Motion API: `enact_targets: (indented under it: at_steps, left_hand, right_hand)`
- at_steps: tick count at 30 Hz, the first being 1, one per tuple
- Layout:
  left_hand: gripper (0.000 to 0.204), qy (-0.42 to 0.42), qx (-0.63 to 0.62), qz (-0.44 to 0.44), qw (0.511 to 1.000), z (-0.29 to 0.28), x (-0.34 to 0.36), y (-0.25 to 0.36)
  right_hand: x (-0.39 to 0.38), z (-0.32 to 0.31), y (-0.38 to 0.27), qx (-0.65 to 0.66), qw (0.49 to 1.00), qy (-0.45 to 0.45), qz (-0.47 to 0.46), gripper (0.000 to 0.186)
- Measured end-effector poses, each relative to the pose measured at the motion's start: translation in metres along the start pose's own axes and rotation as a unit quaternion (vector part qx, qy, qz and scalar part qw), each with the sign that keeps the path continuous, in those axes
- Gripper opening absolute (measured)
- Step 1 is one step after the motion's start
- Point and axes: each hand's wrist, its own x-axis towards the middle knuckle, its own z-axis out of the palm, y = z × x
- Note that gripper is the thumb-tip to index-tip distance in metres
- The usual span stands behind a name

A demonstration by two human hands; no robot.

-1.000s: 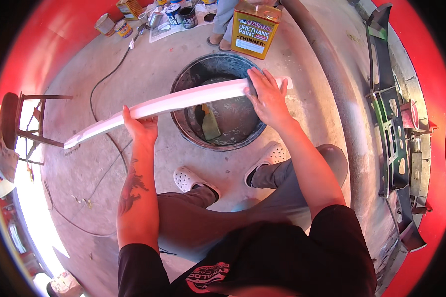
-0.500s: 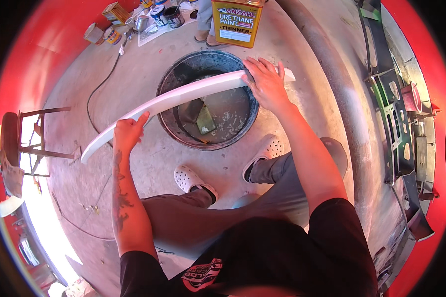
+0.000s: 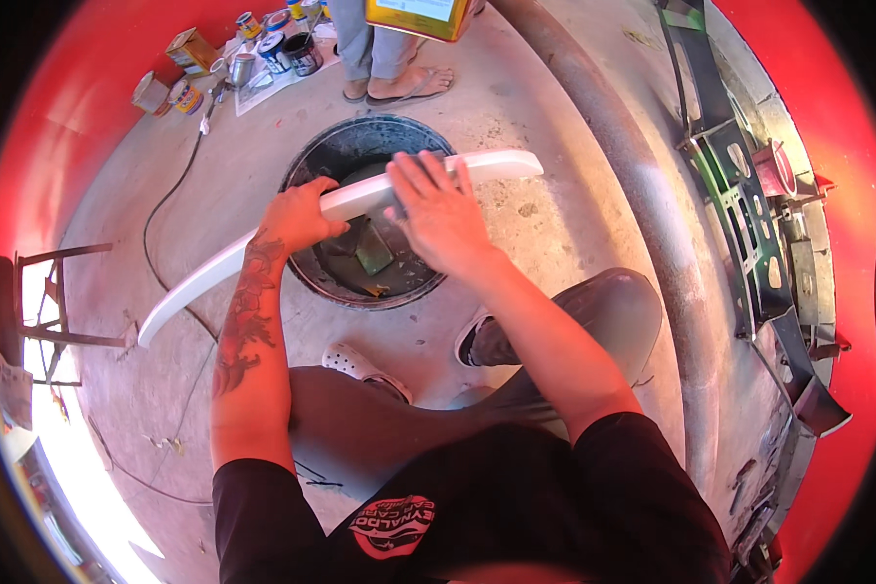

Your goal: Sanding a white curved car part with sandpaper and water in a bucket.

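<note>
A long, white, curved strip (image 3: pixel 200 284) slants up to the right over a round black tub (image 3: pixel 300 255). My left hand (image 3: pixel 304 214) is closed round the strip near its middle. Just to the right, my right hand (image 3: pixel 440 214) lies across it with fingers stretched and a little apart. A dark grey edge peeks out by these fingers; what it belongs to is mostly covered. In the tub is murky water with a greenish flat block (image 3: pixel 374 251) in it.
Beyond the tub, another person stands in sandals (image 3: pixel 414 90) below a yellow metal can (image 3: pixel 414 18). Paint tins (image 3: pixel 274 54) stand at the far left, near a dark hose (image 3: pixel 156 209). A metal stool frame (image 3: pixel 63 297) is left; a black car part (image 3: pixel 745 209) lies right.
My right hand has slid left along the strip, and my left hand has shifted right, closer to it. The view has moved, showing more of the other person's feet.
</note>
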Motion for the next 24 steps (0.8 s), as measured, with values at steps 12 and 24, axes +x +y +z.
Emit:
enact_targets:
  at_steps: [12, 24]
  left_hand:
    - [0.049, -0.030, 0.038, 0.000, 0.999, -0.001, 0.000, 0.010]
    - [0.045, 0.083, 0.096, 0.069, 0.990, 0.014, -0.012, 0.007]
  right_hand:
    - [-0.018, -0.022, 0.077, 0.025, 0.931, -0.004, 0.365, 0.064]
    - [-0.023, 0.001, 0.094, 0.120, 0.935, 0.111, 0.313, 0.058]
